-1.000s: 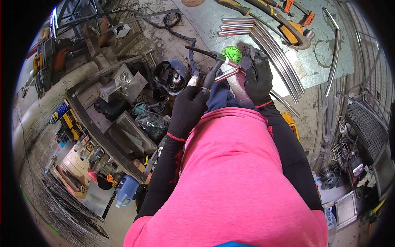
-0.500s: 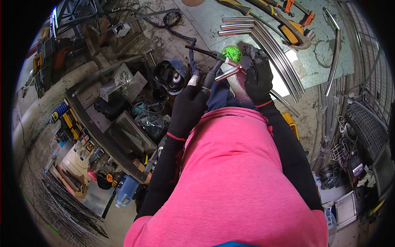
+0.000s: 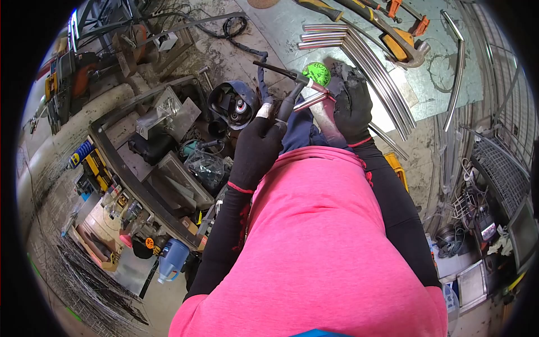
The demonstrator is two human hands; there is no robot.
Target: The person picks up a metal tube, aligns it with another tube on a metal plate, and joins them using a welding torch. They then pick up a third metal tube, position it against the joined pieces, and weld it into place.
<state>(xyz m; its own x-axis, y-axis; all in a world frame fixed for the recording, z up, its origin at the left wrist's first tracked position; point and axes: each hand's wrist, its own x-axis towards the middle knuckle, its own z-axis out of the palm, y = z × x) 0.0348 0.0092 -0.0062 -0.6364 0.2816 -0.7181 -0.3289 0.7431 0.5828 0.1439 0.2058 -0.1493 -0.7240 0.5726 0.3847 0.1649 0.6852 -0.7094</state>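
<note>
My left hand (image 3: 258,143), in a black glove, is closed around the dark handle of a TIG welding torch (image 3: 289,102). The torch's long black back end points to the upper left, and its pale nozzle points right. Just below the nozzle lies a short shiny metal tube (image 3: 309,102), its right end close to the nozzle tip. My right hand (image 3: 352,104), also black-gloved, is curled beside that end. Its fingers are partly hidden, and I cannot make out what they grip. A bright green disc with dark writing (image 3: 316,74) sits just above the nozzle.
Several bent shiny tubes (image 3: 376,76) lie on the metal sheet at upper right, near a hammer (image 3: 414,55). One more bent tube (image 3: 456,73) lies farther right. To the left are a dark rounded shell (image 3: 218,100) holding a can, and a cluttered frame (image 3: 143,196). A blue jug (image 3: 173,259) stands lower left.
</note>
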